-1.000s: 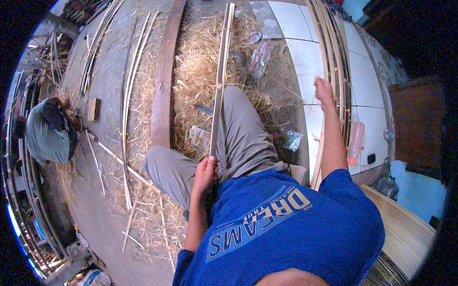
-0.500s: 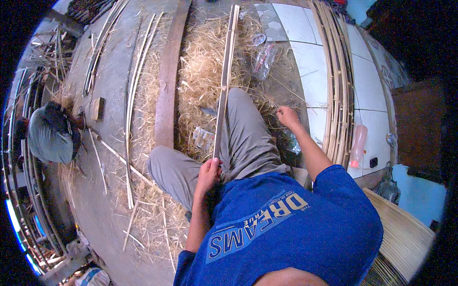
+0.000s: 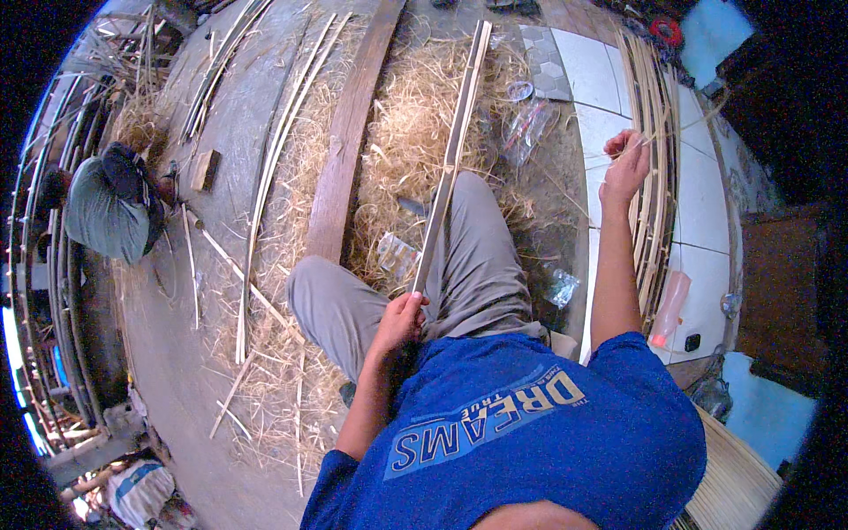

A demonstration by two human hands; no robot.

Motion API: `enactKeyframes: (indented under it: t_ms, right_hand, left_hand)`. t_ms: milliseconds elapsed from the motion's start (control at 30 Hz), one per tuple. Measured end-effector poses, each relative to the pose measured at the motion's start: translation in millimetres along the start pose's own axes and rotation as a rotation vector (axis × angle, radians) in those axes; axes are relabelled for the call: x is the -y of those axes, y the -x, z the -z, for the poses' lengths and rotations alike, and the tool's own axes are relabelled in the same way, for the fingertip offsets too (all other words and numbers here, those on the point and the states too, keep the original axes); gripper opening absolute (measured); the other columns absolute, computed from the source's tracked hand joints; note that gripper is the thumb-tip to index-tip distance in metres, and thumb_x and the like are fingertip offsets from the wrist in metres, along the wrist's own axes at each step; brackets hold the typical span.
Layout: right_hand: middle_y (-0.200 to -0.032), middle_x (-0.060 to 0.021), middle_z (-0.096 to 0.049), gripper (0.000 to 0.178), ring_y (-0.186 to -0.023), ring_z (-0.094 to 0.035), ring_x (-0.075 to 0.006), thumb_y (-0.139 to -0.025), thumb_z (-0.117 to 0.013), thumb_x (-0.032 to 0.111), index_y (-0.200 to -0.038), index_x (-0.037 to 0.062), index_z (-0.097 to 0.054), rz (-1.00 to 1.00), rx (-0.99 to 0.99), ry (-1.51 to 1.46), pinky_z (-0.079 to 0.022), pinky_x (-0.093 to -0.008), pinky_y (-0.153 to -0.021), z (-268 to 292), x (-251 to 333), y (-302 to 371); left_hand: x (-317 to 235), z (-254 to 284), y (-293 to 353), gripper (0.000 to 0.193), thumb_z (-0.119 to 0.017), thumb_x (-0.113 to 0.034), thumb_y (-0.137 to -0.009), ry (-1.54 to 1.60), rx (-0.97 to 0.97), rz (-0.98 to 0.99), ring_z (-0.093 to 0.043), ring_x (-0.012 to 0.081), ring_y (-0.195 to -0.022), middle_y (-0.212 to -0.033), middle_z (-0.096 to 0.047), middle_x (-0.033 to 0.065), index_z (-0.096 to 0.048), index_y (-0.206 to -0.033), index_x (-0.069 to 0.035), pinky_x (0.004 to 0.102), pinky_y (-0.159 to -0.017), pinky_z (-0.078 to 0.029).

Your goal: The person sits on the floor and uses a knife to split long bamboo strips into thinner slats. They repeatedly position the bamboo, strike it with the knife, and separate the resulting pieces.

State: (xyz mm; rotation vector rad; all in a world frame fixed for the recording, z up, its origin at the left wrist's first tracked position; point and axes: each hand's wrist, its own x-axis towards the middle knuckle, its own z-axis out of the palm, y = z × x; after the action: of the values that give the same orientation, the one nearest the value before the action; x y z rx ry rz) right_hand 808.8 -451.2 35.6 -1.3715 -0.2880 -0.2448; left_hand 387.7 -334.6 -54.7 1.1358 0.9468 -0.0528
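Note:
My left hand (image 3: 402, 320) is closed around the near end of a long bamboo strip (image 3: 434, 231), close to my lap. The strip runs away from me along my right thigh, over the shavings, with a dark face and a pale edge. A joint shows partway along it. Raised at the right, above the tiles and beside a bundle of bamboo strips (image 3: 654, 177), is my right hand (image 3: 625, 168). Its fingers are pinched together, and a thin pale strand (image 3: 685, 129) seems to trail from them toward the upper right.
Curly shavings (image 3: 411, 102) cover the floor ahead, beside a brown wooden plank (image 3: 340, 177). Loose pale strips (image 3: 265, 190) and a small wood block (image 3: 206, 170) lie at left, near a grey cloth-covered shape (image 3: 110, 212). A pink bottle (image 3: 671, 307) lies on the right tiles.
My right hand has swung up and to the right, from beside my knee to over the tiles by the bundle. My left hand keeps its hold on the strip. The whole view has shifted a little.

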Motion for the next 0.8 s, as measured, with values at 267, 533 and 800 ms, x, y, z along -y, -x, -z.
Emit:
enactKeyframes:
  t_ms: [267, 533, 800]
  right_hand:
    - [-0.054, 0.0052, -0.037, 0.02, -0.044, -0.035, -0.0087, -0.086, -0.05, 0.022, -0.068, 0.0142, -0.048, -1.458, 0.347, -0.613, -0.034, -0.0238, -0.042, -21, -40, 172]
    - [-0.058, 0.0066, -0.037, 0.029, -0.047, -0.034, -0.0046, -0.093, -0.046, 0.031, -0.072, 0.0129, -0.053, -1.802, 1.507, -0.104, -0.028, -0.0215, -0.04, -24, -8, 250]
    - [-0.072, -0.0006, -0.051, 0.029, -0.063, -0.051, -0.0127, -0.096, -0.049, 0.033, -0.098, 0.0069, -0.06, -1.145, 1.767, 0.086, -0.046, -0.0293, -0.051, 7, 0, 244]
  left_hand:
    - [-54, -8, 36, 0.033, -0.045, -0.037, -0.098, 0.272, 0.205, 0.064, -0.043, 0.0074, -0.049, -0.066, -0.049, -0.0024, -0.056, -0.106, -0.007, 0.0225, -0.044, -0.036]
    - [-52, -28, 39, 0.032, -0.049, -0.031, -0.098, 0.421, 0.139, 0.054, -0.048, 0.008, -0.048, -0.067, -0.054, -0.0005, -0.047, -0.118, -0.006, 0.0216, -0.043, -0.04]
    - [-18, -41, 26, 0.025, -0.047, -0.031, -0.099, 0.306, 0.106, -0.067, -0.05, 0.0073, -0.05, -0.068, -0.056, -0.0007, -0.054, -0.099, -0.007, 0.0216, -0.045, -0.042]
